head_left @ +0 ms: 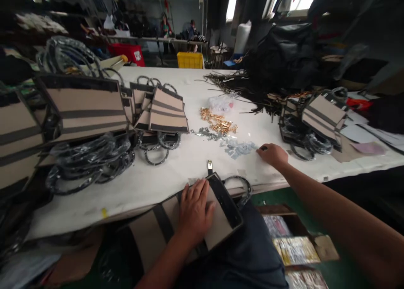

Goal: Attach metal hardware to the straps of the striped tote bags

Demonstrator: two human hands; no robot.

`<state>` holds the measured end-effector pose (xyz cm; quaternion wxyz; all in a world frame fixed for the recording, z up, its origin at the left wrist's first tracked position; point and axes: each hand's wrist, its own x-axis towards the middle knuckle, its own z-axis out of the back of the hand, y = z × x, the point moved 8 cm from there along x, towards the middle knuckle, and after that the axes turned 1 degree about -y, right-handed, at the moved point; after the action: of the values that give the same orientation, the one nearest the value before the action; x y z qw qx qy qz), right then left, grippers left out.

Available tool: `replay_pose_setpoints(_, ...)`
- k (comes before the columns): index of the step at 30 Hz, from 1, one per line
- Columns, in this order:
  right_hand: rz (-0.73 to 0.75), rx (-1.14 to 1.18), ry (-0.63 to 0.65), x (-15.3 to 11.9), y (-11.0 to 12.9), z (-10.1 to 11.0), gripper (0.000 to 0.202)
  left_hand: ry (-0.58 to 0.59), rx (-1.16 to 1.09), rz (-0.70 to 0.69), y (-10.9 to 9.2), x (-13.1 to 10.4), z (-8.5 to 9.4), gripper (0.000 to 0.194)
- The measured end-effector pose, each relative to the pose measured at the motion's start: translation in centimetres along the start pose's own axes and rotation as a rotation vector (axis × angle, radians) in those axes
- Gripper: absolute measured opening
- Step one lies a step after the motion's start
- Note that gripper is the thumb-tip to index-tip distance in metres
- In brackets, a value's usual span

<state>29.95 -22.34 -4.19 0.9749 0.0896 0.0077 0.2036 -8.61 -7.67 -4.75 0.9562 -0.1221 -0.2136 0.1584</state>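
Note:
A beige handbag with dark stripes [219, 223] lies across my lap, against the table edge. My left hand [195, 211] rests flat on it with fingers stretched out. From the bag's top edge a short strap with a gold-coloured metal fitting [210, 167] points onto the table, and a plastic-wrapped handle [244, 188] sticks out to the right. My right hand [274, 155] is at the right end of a scatter of small flat grey pieces [238, 149]. Its fingers are pinched together; whatever they hold is too small to make out.
Gold-coloured metal parts [222, 126] and small dark pieces [206, 133] lie mid-table beside a clear plastic bag [221, 103]. Striped handbags [90, 108] are stacked left, others [325, 114] right. Dark straps [233, 84] heap at the back. Open boxes [290, 249] stand below, right.

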Motion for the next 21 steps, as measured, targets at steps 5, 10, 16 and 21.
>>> replay_pose_setpoints(5, 0.001, 0.032, 0.033, 1.2, -0.6, -0.2, 0.034, 0.064, -0.078, 0.072, 0.0, -0.1, 0.0, 0.060)
replay_pose_setpoints(10, 0.016, 0.161, 0.122, 2.3, -0.9, -0.5, 0.029, 0.071, -0.091, 0.084, -0.1, -0.3, 0.1, 0.062)
replay_pose_setpoints(16, 0.043, 0.246, 0.163, 2.0, -0.1, -0.7, 0.019, 0.054, -0.103, 0.079, -0.1, -0.3, 0.3, 0.063)
replay_pose_setpoints(21, 0.124, 0.221, 0.050, 1.2, 0.8, 0.5, 0.012, 0.054, -0.106, 0.095, -0.1, -0.4, 0.5, 0.063)
